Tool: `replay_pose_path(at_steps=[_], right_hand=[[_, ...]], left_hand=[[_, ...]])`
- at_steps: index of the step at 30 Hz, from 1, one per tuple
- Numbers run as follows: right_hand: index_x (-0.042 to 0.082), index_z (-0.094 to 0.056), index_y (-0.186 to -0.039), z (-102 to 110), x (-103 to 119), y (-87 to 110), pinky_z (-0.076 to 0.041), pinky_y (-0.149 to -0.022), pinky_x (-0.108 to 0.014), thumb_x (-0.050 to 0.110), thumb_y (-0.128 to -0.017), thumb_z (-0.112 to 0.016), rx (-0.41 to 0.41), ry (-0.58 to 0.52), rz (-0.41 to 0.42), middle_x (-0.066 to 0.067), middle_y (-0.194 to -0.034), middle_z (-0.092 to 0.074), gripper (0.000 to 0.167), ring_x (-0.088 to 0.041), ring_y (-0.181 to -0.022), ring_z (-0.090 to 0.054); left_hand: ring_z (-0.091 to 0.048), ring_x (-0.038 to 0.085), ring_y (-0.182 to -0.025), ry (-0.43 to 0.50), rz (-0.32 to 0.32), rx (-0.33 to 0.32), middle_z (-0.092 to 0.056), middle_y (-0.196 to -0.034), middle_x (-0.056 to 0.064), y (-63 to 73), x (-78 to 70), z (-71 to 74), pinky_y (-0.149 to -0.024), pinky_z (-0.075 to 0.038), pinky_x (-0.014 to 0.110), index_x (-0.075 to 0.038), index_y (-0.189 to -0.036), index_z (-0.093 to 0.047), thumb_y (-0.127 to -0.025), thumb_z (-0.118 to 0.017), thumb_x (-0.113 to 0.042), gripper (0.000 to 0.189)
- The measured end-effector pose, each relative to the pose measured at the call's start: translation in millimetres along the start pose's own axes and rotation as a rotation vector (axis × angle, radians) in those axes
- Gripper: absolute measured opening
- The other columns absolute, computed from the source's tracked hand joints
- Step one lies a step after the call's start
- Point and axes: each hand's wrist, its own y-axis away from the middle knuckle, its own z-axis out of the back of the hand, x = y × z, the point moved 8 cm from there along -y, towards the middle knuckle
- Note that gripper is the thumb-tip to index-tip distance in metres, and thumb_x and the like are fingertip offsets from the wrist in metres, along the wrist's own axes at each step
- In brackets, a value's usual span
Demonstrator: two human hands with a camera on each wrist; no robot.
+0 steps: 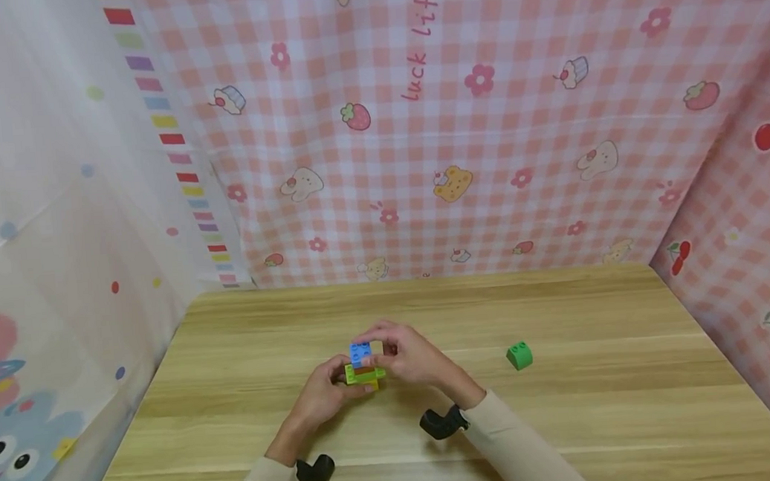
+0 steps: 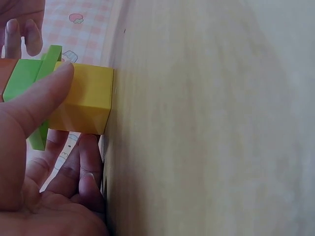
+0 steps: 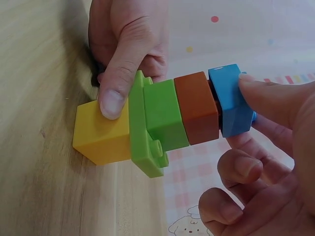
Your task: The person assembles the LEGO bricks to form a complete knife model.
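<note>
A stack of toy building blocks stands upright on the table: a yellow block (image 3: 106, 132) at the bottom, a flat lime-green plate (image 3: 141, 125), a green block (image 3: 166, 115), then a brown block (image 3: 198, 108). Low on the stack, my left hand (image 1: 324, 392) grips the yellow block, its thumb lying across the side. My right hand (image 1: 409, 354) pinches a blue block (image 3: 230, 101) at the top between thumb and fingers. A thin dark gap shows between the blue and brown blocks; whether their studs engage is hidden.
To the right on the wooden table (image 1: 604, 404) lies a green block (image 1: 519, 355) with a curved side. A pink checked cloth (image 1: 419, 156) hangs behind the table's back edge. Black wrist-worn pieces sit at the left wrist (image 1: 315, 472) and right wrist (image 1: 442, 423).
</note>
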Motion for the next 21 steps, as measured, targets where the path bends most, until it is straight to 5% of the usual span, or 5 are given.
replay_pose_path(at_steps=[21], right_hand=[[0.016,-0.065,-0.128,-8.0,-11.5,6.7,-0.04,-0.061,-0.02,0.016,-0.098,-0.064,-0.036,-0.114,0.015,0.0,-0.122,-0.06,0.03,-0.005,-0.063,-0.042]], left_hand=[[-0.062,0.018,-0.093,0.004,-0.019,-0.007,-0.069,-0.105,0.002,-1.2,0.7,-2.0,-0.083,-0.047,0.035,-0.013,-0.111,-0.067,-0.08,-0.084,-0.018,0.036]])
